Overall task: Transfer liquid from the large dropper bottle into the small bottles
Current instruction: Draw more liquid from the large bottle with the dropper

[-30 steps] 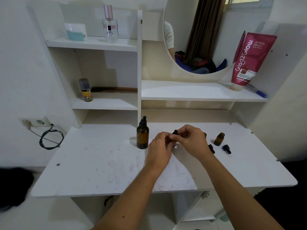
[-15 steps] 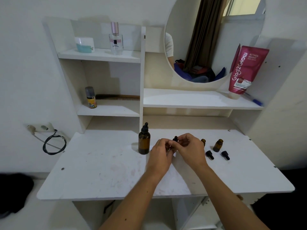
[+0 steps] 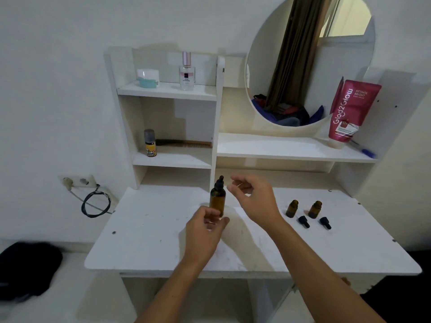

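The large amber dropper bottle [image 3: 217,199] stands upright with its black dropper cap on, at the middle back of the white table [image 3: 149,231]. My left hand [image 3: 205,231] is just in front of its base, fingers loosely curled and empty. My right hand [image 3: 253,198] hovers to the right of the bottle's cap, fingers spread and holding nothing. Two small amber bottles [image 3: 292,208] [image 3: 315,209] stand uncapped further right. Two black dropper caps [image 3: 304,221] [image 3: 325,223] lie in front of them.
White shelves rise behind the table, with a perfume bottle [image 3: 186,72], a small yellow spray can [image 3: 150,143], a comb [image 3: 186,143] and a pink tube [image 3: 349,110]. A round mirror [image 3: 307,61] hangs above. A coiled cable [image 3: 95,205] hangs from a wall socket at left.
My hands were pressed together over a small black-capped item at the table's middle. They have come apart and moved to the large bottle. The view has pulled back and tilted up.
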